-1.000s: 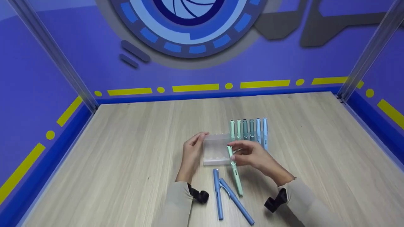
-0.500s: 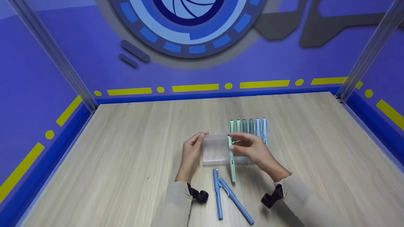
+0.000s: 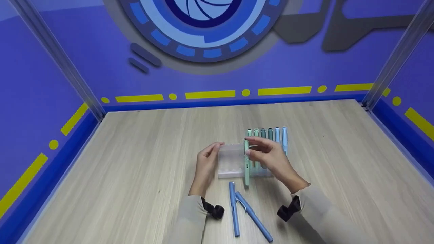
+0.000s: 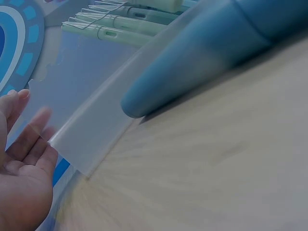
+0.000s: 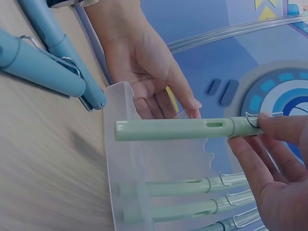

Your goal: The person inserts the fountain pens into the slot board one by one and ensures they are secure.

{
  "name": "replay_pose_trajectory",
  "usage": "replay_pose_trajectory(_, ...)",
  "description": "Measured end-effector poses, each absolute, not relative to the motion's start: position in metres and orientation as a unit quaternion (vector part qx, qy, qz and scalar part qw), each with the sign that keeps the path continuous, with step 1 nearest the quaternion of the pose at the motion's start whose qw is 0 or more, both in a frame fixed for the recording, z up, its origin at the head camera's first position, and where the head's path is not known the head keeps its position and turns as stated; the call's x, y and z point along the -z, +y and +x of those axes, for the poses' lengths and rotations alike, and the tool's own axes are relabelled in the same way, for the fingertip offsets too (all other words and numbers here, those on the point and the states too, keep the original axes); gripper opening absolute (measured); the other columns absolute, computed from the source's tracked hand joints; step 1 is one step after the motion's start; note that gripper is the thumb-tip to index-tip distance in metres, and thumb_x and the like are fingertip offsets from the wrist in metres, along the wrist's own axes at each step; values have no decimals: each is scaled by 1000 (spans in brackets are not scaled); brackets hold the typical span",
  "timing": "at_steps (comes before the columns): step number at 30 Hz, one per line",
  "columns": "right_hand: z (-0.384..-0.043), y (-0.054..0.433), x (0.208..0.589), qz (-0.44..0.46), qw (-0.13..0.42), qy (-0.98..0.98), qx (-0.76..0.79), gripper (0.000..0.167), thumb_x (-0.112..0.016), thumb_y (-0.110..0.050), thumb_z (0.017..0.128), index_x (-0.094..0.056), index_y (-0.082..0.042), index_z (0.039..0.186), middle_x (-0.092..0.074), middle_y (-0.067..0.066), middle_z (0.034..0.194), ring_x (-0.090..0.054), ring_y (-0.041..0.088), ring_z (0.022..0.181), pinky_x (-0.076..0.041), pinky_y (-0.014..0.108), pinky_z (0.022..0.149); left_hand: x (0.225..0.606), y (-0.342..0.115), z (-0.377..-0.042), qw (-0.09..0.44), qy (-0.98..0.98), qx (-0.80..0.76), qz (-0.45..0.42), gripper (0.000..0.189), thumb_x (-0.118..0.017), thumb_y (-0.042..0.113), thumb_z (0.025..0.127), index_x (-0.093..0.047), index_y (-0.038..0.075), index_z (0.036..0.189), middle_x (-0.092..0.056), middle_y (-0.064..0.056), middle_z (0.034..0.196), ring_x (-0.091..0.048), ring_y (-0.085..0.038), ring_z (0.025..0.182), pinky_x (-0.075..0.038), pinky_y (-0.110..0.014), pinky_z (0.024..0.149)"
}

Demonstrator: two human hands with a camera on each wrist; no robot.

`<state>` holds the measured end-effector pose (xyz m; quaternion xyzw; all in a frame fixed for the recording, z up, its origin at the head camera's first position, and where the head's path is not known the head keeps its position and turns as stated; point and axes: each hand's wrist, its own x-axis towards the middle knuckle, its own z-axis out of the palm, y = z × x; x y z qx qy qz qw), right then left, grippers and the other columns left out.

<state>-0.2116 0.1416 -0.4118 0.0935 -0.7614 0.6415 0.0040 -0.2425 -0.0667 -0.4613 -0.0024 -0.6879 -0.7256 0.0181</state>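
Note:
My left hand (image 3: 205, 162) holds the left edge of a clear plastic pen case (image 3: 230, 161), thumb in front and fingers behind it. With thumb and fingertips my right hand (image 3: 276, 159) pinches a light green pen (image 3: 247, 174) by its capped, clip end. That pen hangs over the case, lined up with its slots, just left of the pens in it; the right wrist view shows the green pen (image 5: 163, 129) apart from the case's front wall (image 5: 115, 159). Light green, dark green and light blue pens (image 3: 284, 135) fill the case's right part, partly hidden by my right hand.
Two blue pens lie on the wooden table in front of the case: one nearly straight (image 3: 234, 210), the other slanted (image 3: 256, 218), their upper ends close together. Blue printed panels (image 3: 217, 79) border the table at the back and sides.
My right hand has moved the light green pen away from me and slightly left, turning it from slanted to nearly parallel with the row. The left hand and case have stayed put.

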Motion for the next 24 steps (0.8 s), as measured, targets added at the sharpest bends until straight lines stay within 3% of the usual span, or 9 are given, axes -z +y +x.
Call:
replay_pose_trajectory(13, -216, 139, 411, 100, 49, -762, -637, 40, -69, -4, 87, -62, -9, 126, -65, 12, 117, -64, 23, 103, -59, 26, 82, 463, -67, -242, 26, -697, 717, -9, 30, -54, 23, 99, -67, 3, 117, -66, -10, 123, -54, -23, 127, -41, -33, 111)
replay_pose_trajectory(24, -218, 135, 411, 75, 65, -761, -641, 39, -69, -3, 86, -64, -11, 124, -66, 11, 116, -64, 21, 104, -58, 25, 83, 490, -67, -261, 32, -687, 726, -3, 31, -56, 29, 98, -68, 7, 116, -66, -7, 123, -54, -20, 126, -40, -33, 112)
